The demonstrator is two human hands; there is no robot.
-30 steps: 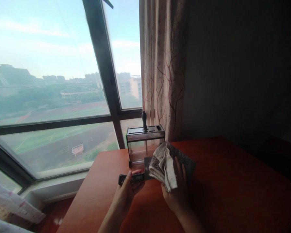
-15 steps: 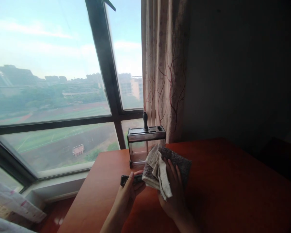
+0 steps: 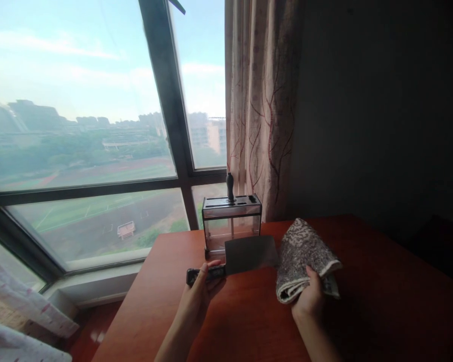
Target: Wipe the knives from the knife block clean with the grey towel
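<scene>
My left hand is closed around the dark handle of a cleaver. Its broad grey blade points right, held above the table. To the right, my right hand grips a folded grey-and-white cloth, thumb on top and the other fingers hidden beneath. The cloth's left edge is close to the blade's tip; whether they touch I cannot tell. Behind the blade stands a clear-sided knife block with a black slotted top. One tool with a dark ribbed handle sticks up from it, its thin shaft visible inside.
The reddish-brown wooden table spreads beneath both hands. A large window with a dark frame stands at the left, and a patterned curtain hangs behind the knife block. Another light curtain is at lower left.
My right hand has moved right with the cloth, off the cleaver, and the blade is now uncovered. My left hand stays on the handle. The view has shifted slightly.
</scene>
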